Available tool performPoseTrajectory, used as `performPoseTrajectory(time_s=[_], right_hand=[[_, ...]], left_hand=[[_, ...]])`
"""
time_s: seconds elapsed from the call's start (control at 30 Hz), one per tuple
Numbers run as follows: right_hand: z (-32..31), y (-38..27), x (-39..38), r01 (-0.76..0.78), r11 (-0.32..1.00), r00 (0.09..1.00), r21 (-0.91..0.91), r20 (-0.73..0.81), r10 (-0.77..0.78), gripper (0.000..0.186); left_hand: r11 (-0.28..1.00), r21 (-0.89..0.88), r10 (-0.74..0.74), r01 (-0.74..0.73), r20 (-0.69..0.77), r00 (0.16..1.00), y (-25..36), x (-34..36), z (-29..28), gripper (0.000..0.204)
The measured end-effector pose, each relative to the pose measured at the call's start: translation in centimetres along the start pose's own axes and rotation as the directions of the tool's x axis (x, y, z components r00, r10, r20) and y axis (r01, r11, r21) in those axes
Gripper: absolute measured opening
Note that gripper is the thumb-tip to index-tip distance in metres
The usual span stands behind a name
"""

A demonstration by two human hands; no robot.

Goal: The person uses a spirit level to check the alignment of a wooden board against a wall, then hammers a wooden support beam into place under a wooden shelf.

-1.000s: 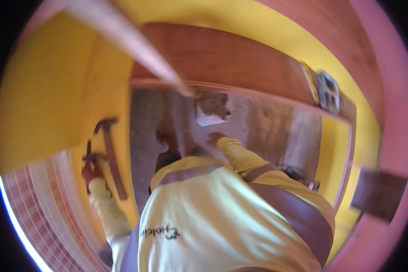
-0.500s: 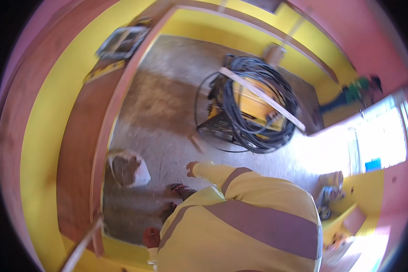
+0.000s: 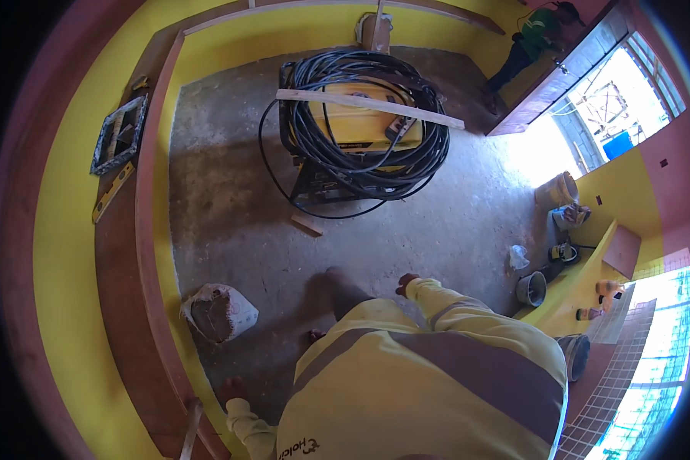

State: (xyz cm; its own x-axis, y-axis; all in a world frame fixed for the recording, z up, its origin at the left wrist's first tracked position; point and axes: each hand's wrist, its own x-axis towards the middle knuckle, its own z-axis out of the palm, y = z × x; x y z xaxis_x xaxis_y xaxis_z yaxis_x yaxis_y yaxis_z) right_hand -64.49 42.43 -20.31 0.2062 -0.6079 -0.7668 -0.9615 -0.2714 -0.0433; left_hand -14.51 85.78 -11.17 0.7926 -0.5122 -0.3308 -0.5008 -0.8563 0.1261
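My left hand (image 3: 235,389) hangs low beside the wall ledge, its fingers loosely apart around nothing I can see. Nearest to it is a whitish sack (image 3: 242,313) with its top open, standing on the floor. My right hand (image 3: 408,284) is held out ahead of my body over bare floor, fingers slightly bent and holding nothing visible. Farther ahead stands a yellow and black machine (image 3: 353,115) with a thick coil of black cable (image 3: 429,157) heaped on it. Across the coil lies a pale wooden strip (image 3: 368,106). A socket block (image 3: 400,127) rests among the loops.
A small wood offcut (image 3: 307,225) lies on the floor before the machine. Along the left ledge (image 3: 123,253) are a spirit level (image 3: 113,192) and a framed box (image 3: 119,135). Buckets (image 3: 530,289) line the right wall. A co-worker (image 3: 533,38) stands by the open door (image 3: 560,73).
My view has turned right and steadied, so the machine and cable now sit farther left and higher. The right wall's buckets and window show more. Both hands remain without anything visible in them.
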Motion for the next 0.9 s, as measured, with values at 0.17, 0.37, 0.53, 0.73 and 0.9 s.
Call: performPoseTrajectory(time_s=[0.17, 0.37, 0.53, 0.73, 0.9], right_hand=[[-12.7, 3.2, 5.6, -0.066, 0.973, 0.902, 0.22, -0.404, 0.152, 0.049], [-37.4, -6.7, 16.8, 0.318, 0.948, 0.61, 0.029, -0.771, -0.181, 0.053], [-49.6, 4.0, 37.1, 0.068, 0.949, 0.567, -0.308, -0.771, -0.29, 0.075], [-52.1, -1.8, 39.9, 0.181, 0.836, 0.692, -0.519, -0.536, -0.483, 0.09], [-53.3, -8.8, 26.5, 0.287, 0.779, 0.74, -0.557, -0.388, -0.55, 0.069]], left_hand=[[0.819, 0.124, 0.518, -0.56, 0.261, 0.815, 7.5, 2.0, 6.3, 0.021], [0.869, 0.091, 0.415, -0.487, 0.401, 0.816, 16.5, -3.4, 5.4, 0.019], [0.963, -0.24, 0.214, -0.123, 0.402, 0.89, 32.6, 0.6, -0.7, 0.031], [0.829, -0.39, -0.265, 0.401, 0.357, 0.896, 36.1, -7.8, 2.2, 0.032], [0.772, -0.427, -0.312, 0.471, 0.39, 0.866, 38.4, -9.9, 4.5, 0.033]])
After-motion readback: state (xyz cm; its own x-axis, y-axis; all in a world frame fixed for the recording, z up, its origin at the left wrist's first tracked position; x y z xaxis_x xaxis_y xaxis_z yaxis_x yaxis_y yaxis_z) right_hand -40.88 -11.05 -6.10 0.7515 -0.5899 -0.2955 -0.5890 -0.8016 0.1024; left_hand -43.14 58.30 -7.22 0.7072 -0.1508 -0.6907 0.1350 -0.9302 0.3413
